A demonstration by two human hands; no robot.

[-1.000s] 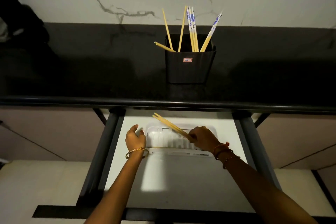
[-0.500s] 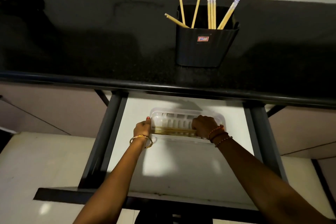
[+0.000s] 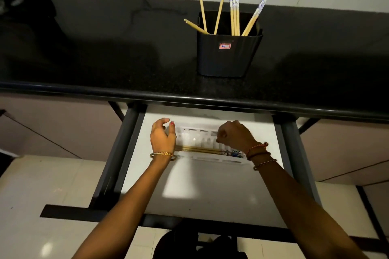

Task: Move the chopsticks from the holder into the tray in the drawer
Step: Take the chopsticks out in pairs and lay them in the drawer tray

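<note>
A black holder (image 3: 228, 54) stands on the dark counter with several chopsticks (image 3: 234, 4) sticking up, some with blue and white tops. Below, an open white drawer (image 3: 210, 185) holds a clear plastic tray (image 3: 200, 135). A few chopsticks (image 3: 202, 150) lie flat along the tray's near side. My left hand (image 3: 163, 137) hovers at the tray's left end, fingers loosely spread, holding nothing. My right hand (image 3: 235, 135) is above the tray's right end with fingers curled, and nothing shows in it.
The black counter edge (image 3: 189, 96) overhangs the back of the drawer. Dark drawer rails (image 3: 120, 160) run along both sides. Pale cabinet fronts flank the drawer, and a light tiled floor (image 3: 42, 206) lies below.
The chopsticks that my right hand carried now lie in the tray. Both hands have lifted off them and moved toward the tray's far side.
</note>
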